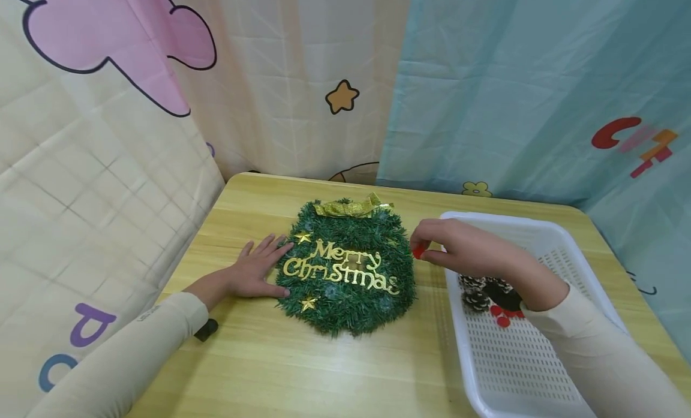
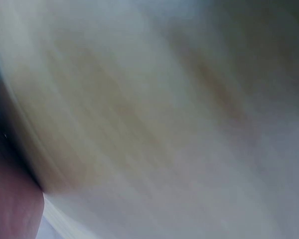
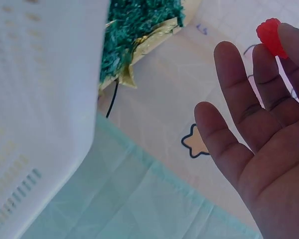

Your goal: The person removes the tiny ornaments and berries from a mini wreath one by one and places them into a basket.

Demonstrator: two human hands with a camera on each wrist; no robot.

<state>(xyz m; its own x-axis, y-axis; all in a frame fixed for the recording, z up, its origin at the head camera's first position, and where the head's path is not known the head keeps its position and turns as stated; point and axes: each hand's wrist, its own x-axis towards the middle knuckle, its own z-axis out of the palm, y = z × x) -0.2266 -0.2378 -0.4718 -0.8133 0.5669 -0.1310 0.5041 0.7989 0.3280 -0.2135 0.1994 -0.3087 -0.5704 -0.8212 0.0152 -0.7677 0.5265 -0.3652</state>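
A green tinsel wreath (image 1: 345,313) lies flat on the wooden table, bearing gold "Merry Christmas" lettering (image 1: 340,271), gold stars and a gold ribbon bow (image 1: 348,209) at its top. My left hand (image 1: 251,273) is spread with straight fingers, its fingertips touching the wreath's left edge. Just off the wreath's right side, my right hand (image 1: 453,243) pinches a small red berry-like ornament (image 3: 270,37) between thumb and fingertips. In the right wrist view the other fingers extend loosely. The left wrist view is mostly blurred, with part of a finger (image 2: 15,209) at its lower left.
To the right stands a white perforated basket (image 1: 464,358) holding pine cones (image 1: 476,301) and several red berries (image 1: 503,321), partly hidden by my right arm. A small black object (image 1: 207,330) sits by my left forearm. Printed curtains (image 1: 302,106) hang behind the table.
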